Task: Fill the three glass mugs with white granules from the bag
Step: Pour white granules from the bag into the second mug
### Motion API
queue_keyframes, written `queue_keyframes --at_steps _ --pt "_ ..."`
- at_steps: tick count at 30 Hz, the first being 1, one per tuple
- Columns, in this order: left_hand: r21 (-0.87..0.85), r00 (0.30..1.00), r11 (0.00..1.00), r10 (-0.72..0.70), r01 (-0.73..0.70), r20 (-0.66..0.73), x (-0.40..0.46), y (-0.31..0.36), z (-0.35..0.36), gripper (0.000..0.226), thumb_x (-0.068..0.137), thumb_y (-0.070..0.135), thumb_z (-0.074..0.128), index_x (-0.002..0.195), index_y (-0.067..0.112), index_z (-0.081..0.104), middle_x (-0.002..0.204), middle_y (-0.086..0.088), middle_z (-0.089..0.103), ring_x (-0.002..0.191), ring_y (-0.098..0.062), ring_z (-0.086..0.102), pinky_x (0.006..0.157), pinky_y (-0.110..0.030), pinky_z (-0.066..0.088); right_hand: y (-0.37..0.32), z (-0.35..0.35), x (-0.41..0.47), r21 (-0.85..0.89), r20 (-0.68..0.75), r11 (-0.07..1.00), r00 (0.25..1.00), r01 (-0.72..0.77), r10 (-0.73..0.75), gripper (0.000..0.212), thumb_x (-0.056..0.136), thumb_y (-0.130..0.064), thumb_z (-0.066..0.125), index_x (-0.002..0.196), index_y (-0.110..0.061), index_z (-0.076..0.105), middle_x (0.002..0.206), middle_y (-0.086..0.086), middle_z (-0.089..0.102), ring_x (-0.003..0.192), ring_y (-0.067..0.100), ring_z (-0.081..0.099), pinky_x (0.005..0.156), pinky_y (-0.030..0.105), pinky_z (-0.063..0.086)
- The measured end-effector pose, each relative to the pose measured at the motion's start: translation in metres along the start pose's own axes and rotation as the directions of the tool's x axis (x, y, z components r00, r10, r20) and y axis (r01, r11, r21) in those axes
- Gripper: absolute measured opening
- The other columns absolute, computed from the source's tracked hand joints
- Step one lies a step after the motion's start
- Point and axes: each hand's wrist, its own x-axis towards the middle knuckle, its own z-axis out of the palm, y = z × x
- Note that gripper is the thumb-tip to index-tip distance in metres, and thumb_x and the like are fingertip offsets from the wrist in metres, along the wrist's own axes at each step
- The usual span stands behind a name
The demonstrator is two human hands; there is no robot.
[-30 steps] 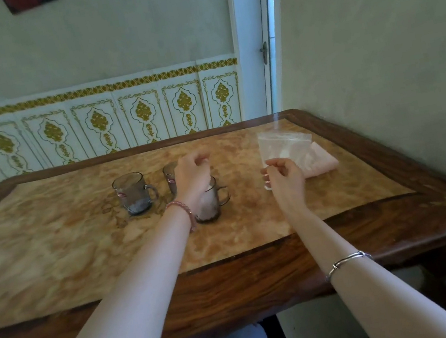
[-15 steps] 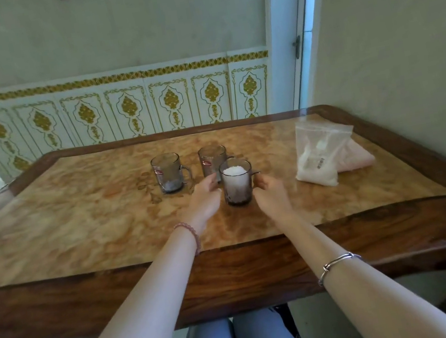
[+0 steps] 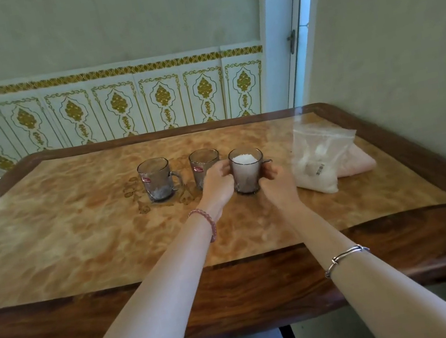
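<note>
Three smoky glass mugs stand in a row mid-table. The right mug (image 3: 246, 171) is heaped with white granules. My left hand (image 3: 216, 185) curls round its left side and my right hand (image 3: 276, 181) holds its right side at the handle. The middle mug (image 3: 203, 164) is partly hidden behind my left hand; its contents cannot be seen. The left mug (image 3: 155, 179) holds a thin layer of granules at the bottom. The clear zip bag of white granules (image 3: 320, 160) leans upright to the right of the mugs, untouched.
A pink folded cloth (image 3: 359, 164) lies behind the bag near the right wall. The marble-patterned table (image 3: 64, 241) has a raised dark wood rim. A tiled wall and a door frame stand behind it.
My right hand has left the bag and both hands have closed on the full mug, which now stands in line with the other two. The camera view has shifted left.
</note>
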Motion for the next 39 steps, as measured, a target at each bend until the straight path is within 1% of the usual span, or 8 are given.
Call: queue_keyframes --at_steps 6,14,19,24,29,32,34,39 --pt "0.012 0.998 1.0 -0.004 0.004 0.058 0.036 0.007 0.019 0.052 0.091 -0.008 0.033 0.136 0.013 0.051 0.133 -0.005 0.057 0.124 -0.021 0.049 0.1 -0.035 0.045 0.002 -0.006 0.037 -0.032 -0.034 0.999 0.999 -0.007 0.006 0.046 0.076 0.011 0.045 0.112 -0.008 0.064 0.1 -0.001 0.066 0.1 0.016 0.061 0.088 0.03 0.05" --pt "-0.028 0.991 0.997 -0.064 0.067 0.114 0.068 -0.009 0.031 0.066 0.092 -0.007 0.035 0.151 0.018 0.022 0.145 -0.001 0.042 0.131 -0.022 0.042 0.099 -0.033 0.044 0.015 0.006 0.062 -0.028 -0.021 0.998 0.998 -0.055 0.055 0.041 0.071 0.005 0.046 0.098 -0.019 0.065 0.098 0.001 0.07 0.093 0.018 0.065 0.086 0.041 0.056" --pt "0.002 0.988 0.996 -0.091 0.092 0.125 0.073 -0.014 0.036 0.069 0.093 -0.007 0.036 0.153 0.018 0.012 0.147 -0.002 0.041 0.129 -0.02 0.042 0.088 -0.025 0.04 0.029 0.011 0.071 -0.025 -0.035 0.997 0.997 -0.068 0.067 0.034 0.063 0.0 0.046 0.09 -0.007 0.066 0.09 0.005 0.071 0.088 0.024 0.066 0.082 0.049 0.057" --pt "0.02 0.98 0.994 -0.108 0.106 0.169 0.066 -0.014 0.038 0.077 0.095 -0.006 0.037 0.153 0.017 -0.009 0.155 -0.004 0.025 0.141 -0.023 0.027 0.104 -0.026 0.03 0.032 0.012 0.071 -0.063 -0.02 0.996 0.997 -0.07 0.069 0.035 0.062 -0.005 0.046 0.088 -0.016 0.066 0.089 0.001 0.071 0.086 0.02 0.066 0.08 0.047 0.057" --pt "0.085 0.988 0.996 -0.04 0.027 0.152 0.05 -0.006 0.029 0.076 0.097 -0.007 0.035 0.152 0.021 -0.011 0.157 -0.006 0.019 0.135 -0.028 0.036 0.08 -0.019 0.039 0.032 0.009 0.067 -0.082 -0.003 0.996 0.999 -0.038 0.038 0.036 0.062 -0.004 0.044 0.091 -0.005 0.064 0.092 0.012 0.069 0.09 0.03 0.064 0.08 0.052 0.055" --pt "0.149 0.997 0.989 -0.001 -0.01 0.075 0.043 0.003 0.019 0.075 0.096 -0.003 0.035 0.153 0.026 -0.005 0.155 -0.014 0.026 0.102 -0.035 0.06 0.043 -0.014 0.036 0.03 0.01 0.061 -0.08 -0.025 0.996 0.999 -0.032 0.031 0.036 0.06 -0.005 0.043 0.09 0.004 0.061 0.09 0.02 0.067 0.089 0.036 0.062 0.079 0.055 0.051" --pt "0.156 0.999 0.987 0.033 -0.039 0.043 0.037 0.007 0.011 0.072 0.096 -0.004 0.034 0.153 0.025 0.001 0.157 -0.01 0.023 0.074 -0.019 0.059 0.035 -0.012 0.032 0.022 0.011 0.053 -0.085 -0.064 0.995 0.997 -0.046 0.04 0.036 0.059 -0.008 0.044 0.087 0.0 0.063 0.087 0.016 0.069 0.089 0.035 0.063 0.075 0.051 0.052" --pt "0.144 0.998 0.989 0.023 -0.013 -0.064 0.016 0.003 -0.013 0.069 0.097 -0.004 0.037 0.153 0.025 0.009 0.16 0.0 0.008 0.113 -0.026 0.054 0.055 -0.015 0.043 0.002 0.018 0.031 0.014 -0.035 0.988 0.987 -0.157 0.157 0.034 0.085 0.001 0.053 0.118 -0.007 0.06 0.108 0.0 0.058 0.099 0.013 0.053 0.079 0.024 0.04"
